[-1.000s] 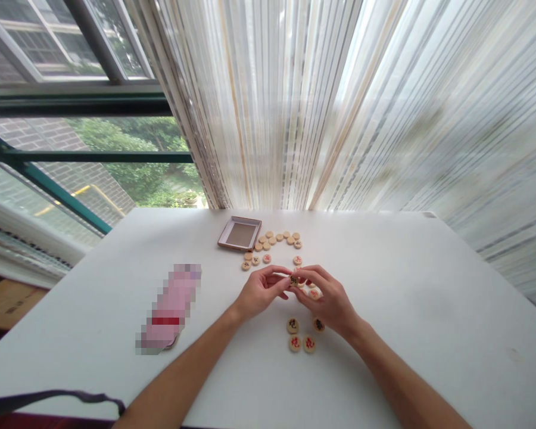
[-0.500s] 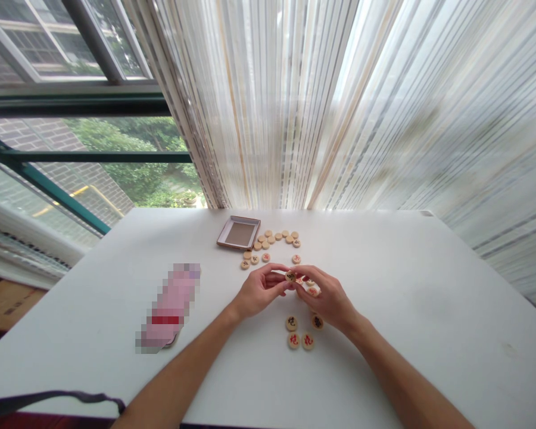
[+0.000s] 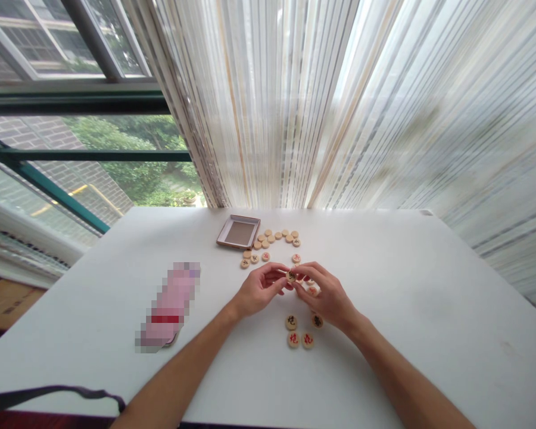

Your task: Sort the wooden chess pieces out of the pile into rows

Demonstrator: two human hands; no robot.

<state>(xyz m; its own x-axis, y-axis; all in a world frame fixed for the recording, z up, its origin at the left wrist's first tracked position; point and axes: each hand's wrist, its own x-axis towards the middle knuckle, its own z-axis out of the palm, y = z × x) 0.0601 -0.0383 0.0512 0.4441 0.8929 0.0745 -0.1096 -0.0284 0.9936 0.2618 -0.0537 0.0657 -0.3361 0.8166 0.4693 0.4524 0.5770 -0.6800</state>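
Observation:
Between my two hands, a round wooden Chinese chess piece [image 3: 290, 276] with a black character is held up, its face tilted toward me. My right hand [image 3: 326, 294] pinches it from the right with thumb and fingers. From the other side, the curled fingertips of my left hand [image 3: 258, 290] close on its left edge. Partly hidden under my right hand lie more pieces, among them a red-marked piece [image 3: 312, 291] and a black-marked piece [image 3: 317, 320]. Closer to me are another black-marked piece [image 3: 290, 322] and two red-marked pieces [image 3: 301, 340], side by side.
Beyond my hands, several blank-side-up pieces [image 3: 271, 239] and a few face-up ones lie scattered beside an open shallow box [image 3: 240, 232]. A blurred pink object [image 3: 172, 307] rests on the white table [image 3: 93, 298] at left. A dark strap [image 3: 53, 390] crosses the near left corner.
The held piece has turned slightly, so its black character faces me more fully. Both hands stay almost in place; the other pieces have not moved.

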